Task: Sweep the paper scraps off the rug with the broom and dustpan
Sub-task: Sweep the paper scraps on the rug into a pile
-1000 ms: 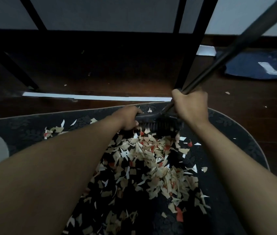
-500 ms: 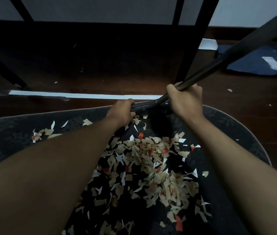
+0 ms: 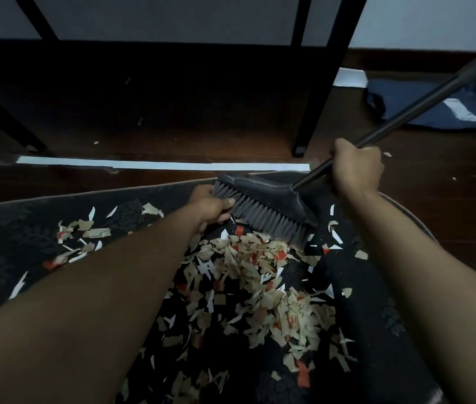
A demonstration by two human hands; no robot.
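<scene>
- Broom head (image 3: 263, 208) sits across the far edge of the rug (image 3: 21, 228) at centre frame, blocking my way forward there.
- Paper scraps (image 3: 260, 275) crowd the lower middle; bare rug lies open at lower right.
- Black furniture legs (image 3: 315, 97) stand upper centre and upper left, fencing off the dark floor (image 3: 435, 199) behind.
- Open floor at right, with a blue cloth (image 3: 435, 112) lying in the upper right.
</scene>
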